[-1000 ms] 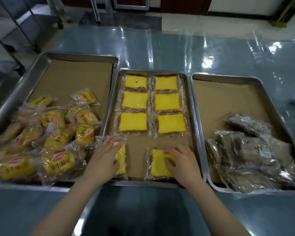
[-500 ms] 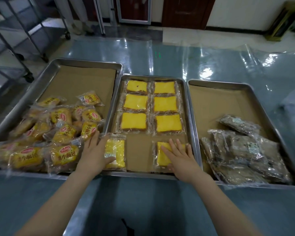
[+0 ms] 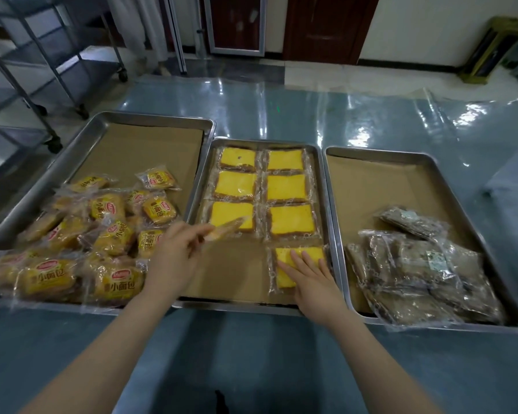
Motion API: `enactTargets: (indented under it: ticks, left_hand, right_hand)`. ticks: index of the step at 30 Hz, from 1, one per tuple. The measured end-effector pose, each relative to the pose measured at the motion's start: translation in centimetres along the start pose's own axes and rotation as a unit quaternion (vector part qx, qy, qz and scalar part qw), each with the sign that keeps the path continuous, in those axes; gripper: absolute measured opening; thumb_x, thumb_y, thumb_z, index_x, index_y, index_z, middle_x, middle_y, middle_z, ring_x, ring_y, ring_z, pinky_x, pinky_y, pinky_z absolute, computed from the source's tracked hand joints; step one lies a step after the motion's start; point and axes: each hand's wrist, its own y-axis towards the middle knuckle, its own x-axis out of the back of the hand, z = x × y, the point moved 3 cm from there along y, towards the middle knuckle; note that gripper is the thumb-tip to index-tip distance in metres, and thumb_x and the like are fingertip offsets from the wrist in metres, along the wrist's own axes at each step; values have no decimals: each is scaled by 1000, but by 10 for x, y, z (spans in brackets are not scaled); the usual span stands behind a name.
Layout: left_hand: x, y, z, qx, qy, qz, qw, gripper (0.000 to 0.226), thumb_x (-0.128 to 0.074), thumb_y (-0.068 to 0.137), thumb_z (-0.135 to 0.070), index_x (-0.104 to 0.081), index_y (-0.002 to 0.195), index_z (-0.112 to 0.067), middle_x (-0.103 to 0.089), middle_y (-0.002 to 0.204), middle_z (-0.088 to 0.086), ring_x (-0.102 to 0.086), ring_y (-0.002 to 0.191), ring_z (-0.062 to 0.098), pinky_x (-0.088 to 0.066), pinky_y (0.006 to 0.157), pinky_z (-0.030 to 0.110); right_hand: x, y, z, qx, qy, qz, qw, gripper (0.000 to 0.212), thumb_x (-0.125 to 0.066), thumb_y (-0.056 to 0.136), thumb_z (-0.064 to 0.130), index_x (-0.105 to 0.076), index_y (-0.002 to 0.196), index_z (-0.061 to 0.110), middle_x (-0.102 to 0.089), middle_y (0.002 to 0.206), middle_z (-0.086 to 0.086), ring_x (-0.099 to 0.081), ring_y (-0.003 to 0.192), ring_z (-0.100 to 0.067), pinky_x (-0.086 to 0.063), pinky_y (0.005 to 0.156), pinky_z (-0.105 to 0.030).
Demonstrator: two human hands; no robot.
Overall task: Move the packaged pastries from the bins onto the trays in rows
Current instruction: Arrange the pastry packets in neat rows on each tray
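The middle tray point(image 3: 329, 222) holds several wrapped yellow cake slices point(image 3: 284, 188) laid in two columns. My right hand point(image 3: 313, 277) lies flat with straight fingers on a seventh slice point(image 3: 283, 264) at the tray's near right. My left hand point(image 3: 177, 252) pinches another wrapped slice point(image 3: 226, 228), lifted and tilted edge-on, blurred, over the tray's near left. The spot under it shows bare brown liner paper.
The left tray point(image 3: 108, 121) carries a heap of yellow-labelled small bread packs point(image 3: 108, 234). The right tray point(image 3: 425, 158) has a pile of dark brown wrapped pastries point(image 3: 416, 270). All sit on a glossy blue-grey table; metal rack carts point(image 3: 45, 70) stand far left.
My left hand has lifted its wrapped slice off the tray's near left and tilted it up. My right hand stays flat on the near-right slice.
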Motion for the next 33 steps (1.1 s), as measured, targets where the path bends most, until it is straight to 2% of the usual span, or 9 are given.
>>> enactTargets:
  ticks: [3, 4, 6, 8, 10, 13, 20, 26, 33]
  left_hand:
    - [-32, -18, -4, -91, 66, 138, 984, 40, -70, 74, 1, -69, 109, -17, -55, 97, 2, -55, 83, 16, -51, 71, 32]
    - [-46, -27, -1, -91, 91, 195, 972, 38, -68, 78, -2, -68, 112, -18, -56, 109, 7, -56, 95, 25, -50, 82, 41]
    - [-67, -46, 12, -31, 122, 275, 953, 40, -56, 90, -17, -55, 130, -26, -39, 143, 7, -36, 130, 29, -30, 108, 41]
    - [-80, -55, 25, 30, 132, 331, 934, 50, -36, 97, -42, -23, 145, -37, -3, 157, -2, -3, 144, 21, -7, 115, 38]
    - [-87, -58, 29, 27, 170, 391, 904, 61, -16, 90, -65, 6, 143, -44, 26, 150, -2, 25, 139, 21, 12, 112, 42]
    - [-91, -54, 25, 18, 203, 442, 873, 60, -9, 83, -73, 22, 131, -53, 38, 143, 0, 39, 130, 26, 25, 103, 47]
    - [-108, -47, 15, 30, 213, 450, 867, 66, -14, 80, -79, 27, 127, -58, 43, 141, -2, 44, 126, 25, 28, 98, 52]
    - [-107, -54, 15, 30, 220, 422, 879, 68, 4, 67, -83, 33, 123, -58, 42, 142, -3, 42, 128, 24, 24, 101, 53]
    - [-96, -62, 9, -28, 225, 337, 914, 73, 6, 76, -76, 34, 135, -43, 41, 145, -5, 43, 130, 15, 25, 106, 40]
  right_hand:
    - [2, -1, 0, 0, 3, -7, 1000, 70, -39, 92, 11, -12, 150, 39, 6, 159, 6, 16, 144, -14, 18, 111, -34]
    - [2, -1, 0, 1, 5, -6, 1000, 72, -40, 91, 10, -11, 150, 39, 6, 159, 6, 17, 143, -13, 18, 111, -34]
    - [2, -1, 0, 1, 9, -7, 1000, 75, -40, 89, 7, -10, 150, 39, 11, 157, 6, 24, 139, -12, 18, 111, -34]
    - [3, -1, -1, -7, 8, -9, 1000, 74, -41, 91, 10, -6, 150, 38, 20, 155, 3, 33, 136, -17, 19, 111, -34]
    - [3, -1, 0, -19, -4, -4, 1000, 70, -39, 96, 22, 4, 150, 37, 29, 153, 0, 39, 133, -25, 20, 111, -36]
    - [-2, 3, 5, -39, -12, 14, 999, 62, -26, 100, 43, 13, 148, 38, 33, 151, -2, 41, 131, -30, 24, 108, -39]
    - [-5, 7, 9, -28, -16, 19, 999, 59, -30, 101, 41, 5, 148, 42, 28, 150, 2, 36, 133, -30, 21, 108, -40]
    - [-7, 3, 12, -41, -18, -8, 999, 54, -25, 103, 32, 1, 150, 38, 20, 156, 1, 32, 135, -22, 20, 108, -40]
    - [-2, -7, 11, -78, -29, -69, 994, 59, -22, 98, 51, -5, 151, 31, 17, 156, 4, 31, 138, -17, 23, 109, -40]
